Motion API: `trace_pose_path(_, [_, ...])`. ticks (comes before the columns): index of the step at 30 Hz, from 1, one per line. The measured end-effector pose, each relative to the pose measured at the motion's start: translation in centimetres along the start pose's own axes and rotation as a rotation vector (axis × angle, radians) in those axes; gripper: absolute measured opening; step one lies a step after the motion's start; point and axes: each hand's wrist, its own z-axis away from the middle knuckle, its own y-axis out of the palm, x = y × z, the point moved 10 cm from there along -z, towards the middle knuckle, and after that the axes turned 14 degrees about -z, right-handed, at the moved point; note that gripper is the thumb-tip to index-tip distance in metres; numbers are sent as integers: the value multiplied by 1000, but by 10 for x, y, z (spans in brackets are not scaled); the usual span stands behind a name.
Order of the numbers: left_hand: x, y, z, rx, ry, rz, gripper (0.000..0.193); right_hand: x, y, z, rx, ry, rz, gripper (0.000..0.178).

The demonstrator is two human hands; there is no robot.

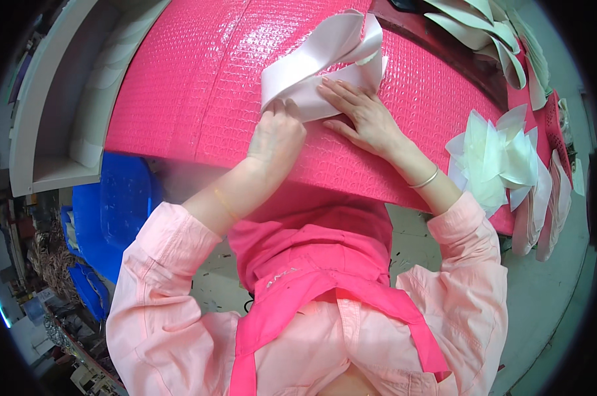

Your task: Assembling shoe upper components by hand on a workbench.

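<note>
A smooth white looped piece, which looks like a shoe upper (pixel 303 63), lies on the pink textured table cover (pixel 180 86). Its curved bands rise toward the far side. At its near left corner, my left hand (pixel 277 135) is closed, with the fingertips pinching the edge. My right hand (pixel 363 119) rests flat on the near right part of the piece, its fingers stretched out and the thumb spread on the pink cover. Whatever lies under the right fingers is hidden.
Thin pale translucent sheets (pixel 486 155) stand at the right table edge, beside more white upper pieces (pixel 533 204). Curved pale pieces (pixel 486 33) are stacked at the far right. A grey-white bin (pixel 54 86) borders the left side, with a blue tub (pixel 117 204) below it.
</note>
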Motion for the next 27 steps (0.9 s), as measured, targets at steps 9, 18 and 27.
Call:
trace_pose_path(9, [-2, -7, 1, 31, 40, -45, 33, 5, -6, -10, -9, 74, 156, 51])
trace_pose_path(18, [-34, -65, 18, -409, -117, 662, 33, 60, -25, 28, 665, -159, 647, 10])
trace_pose_path(27, [-44, -58, -7, -456, 108, 972, 41, 42, -19, 80, 840, -243, 992, 12])
